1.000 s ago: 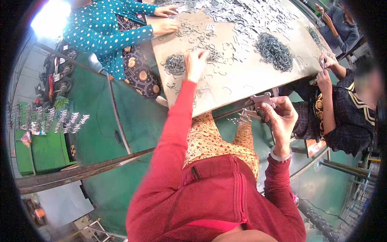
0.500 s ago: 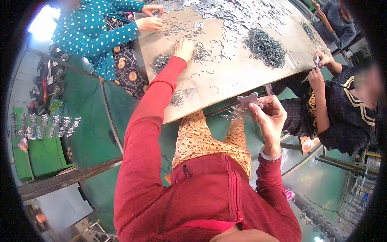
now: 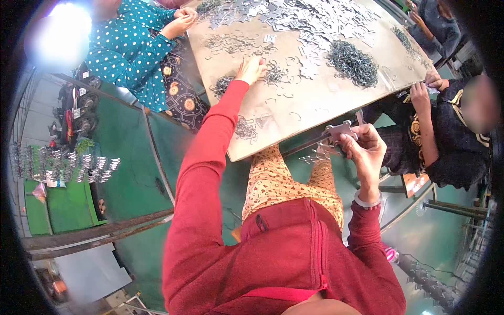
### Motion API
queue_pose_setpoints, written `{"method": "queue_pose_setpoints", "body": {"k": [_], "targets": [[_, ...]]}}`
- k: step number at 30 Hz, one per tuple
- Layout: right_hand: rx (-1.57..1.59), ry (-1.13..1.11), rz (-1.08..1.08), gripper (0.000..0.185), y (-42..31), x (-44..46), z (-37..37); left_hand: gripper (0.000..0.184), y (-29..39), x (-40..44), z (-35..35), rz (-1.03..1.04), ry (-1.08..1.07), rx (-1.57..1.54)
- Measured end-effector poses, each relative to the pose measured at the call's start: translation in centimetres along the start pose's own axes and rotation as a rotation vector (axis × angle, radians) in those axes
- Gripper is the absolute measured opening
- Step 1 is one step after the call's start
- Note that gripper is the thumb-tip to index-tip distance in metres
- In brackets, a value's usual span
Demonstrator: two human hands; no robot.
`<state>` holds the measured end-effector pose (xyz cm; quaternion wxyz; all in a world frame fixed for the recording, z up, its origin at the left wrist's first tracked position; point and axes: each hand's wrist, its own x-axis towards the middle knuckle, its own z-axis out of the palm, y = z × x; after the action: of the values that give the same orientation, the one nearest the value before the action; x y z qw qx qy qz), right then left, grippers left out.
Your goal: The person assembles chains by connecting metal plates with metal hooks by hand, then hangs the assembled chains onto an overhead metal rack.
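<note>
My left hand [image 3: 250, 70] reaches over the table, fingers curled together beside a small heap of bent wire clips [image 3: 275, 74]. Whether it pinches a clip is too small to make out. A darker little heap of clips [image 3: 221, 85] lies by its wrist. In front of my body, off the table's near edge, my right hand [image 3: 366, 149] is closed on a flat grey metal plate [image 3: 341, 129] with lobed corners, gripped between thumb and fingers. Below that plate, several thin shiny metal pieces [image 3: 318, 153] show near my fingers; what supports them is unclear.
On the table [image 3: 310, 100] lie a wide spread of flat metal plates [image 3: 310, 23] and a large dark heap of wire rings [image 3: 353, 63]. Co-workers sit at the left, in a dotted sleeve [image 3: 149, 55], and at the right, in dark clothes [image 3: 446, 144].
The whole view has shifted, so the table appears farther right and slightly lower. The left co-worker's hands have drawn back toward their body. My right hand still holds the plate.
</note>
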<state>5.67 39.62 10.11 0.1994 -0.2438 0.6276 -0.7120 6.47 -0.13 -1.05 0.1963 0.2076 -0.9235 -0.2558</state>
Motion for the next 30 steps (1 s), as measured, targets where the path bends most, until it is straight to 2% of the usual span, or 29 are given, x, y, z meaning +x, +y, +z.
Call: {"method": "queue_pose_setpoints", "body": {"k": [4, 7, 11, 13, 14, 15, 17, 20, 23, 26, 28, 30], "targets": [[-0.002, 0.007, -0.004, 0.012, 0.5, -0.5, -0.1, 0.013, 3.0, -1.6, -0.3, -0.196, -0.072, -0.485], [-0.014, 0.023, 0.013, 0.012, 0.9, -0.8, 0.1, 0.012, 7.4, -3.5, -0.2, -0.189, -0.126, -0.729], [-0.021, 0.040, 0.063, 0.011, 1.6, -1.0, 0.0, 0.014, 17.4, -10.1, -1.3, -0.121, -0.205, -1.171], [-0.048, 0.046, 0.058, 0.012, 3.0, -1.0, -0.3, 0.012, 20.6, -13.2, -1.6, -0.152, -0.291, -1.252], [-0.018, 0.045, 0.059, 0.012, 3.5, -1.0, -0.4, 0.014, 21.1, -14.1, -1.3, -0.071, -0.312, -1.224], [0.012, 0.037, 0.058, 0.012, 3.6, -1.0, -0.4, 0.017, 22.1, -14.9, -1.6, -0.126, -0.333, -1.253], [0.018, 0.052, 0.083, 0.012, 3.5, -1.2, -0.3, 0.018, 22.6, -15.7, -1.0, -0.080, -0.308, -1.360], [0.019, 0.050, 0.073, 0.012, 3.8, -1.3, -0.4, 0.018, 22.2, -15.5, 0.0, -0.029, -0.310, -1.291], [0.009, 0.059, 0.044, 0.012, 3.8, -1.4, -0.3, 0.019, 22.1, -15.2, 0.8, -0.062, -0.293, -1.233], [-0.094, 0.107, -0.033, 0.011, 3.9, -1.8, -0.2, 0.017, 23.2, -15.5, -0.1, -0.194, -0.358, -1.358], [-0.315, 0.110, -0.186, 0.010, 4.3, -1.6, -0.2, 0.016, 23.8, -15.9, 0.2, -0.139, -0.247, -1.269], [-0.333, 0.089, -0.138, 0.008, 3.4, -1.7, 0.0, 0.012, 24.0, -16.3, 0.8, -0.052, -0.143, -1.187]]}}
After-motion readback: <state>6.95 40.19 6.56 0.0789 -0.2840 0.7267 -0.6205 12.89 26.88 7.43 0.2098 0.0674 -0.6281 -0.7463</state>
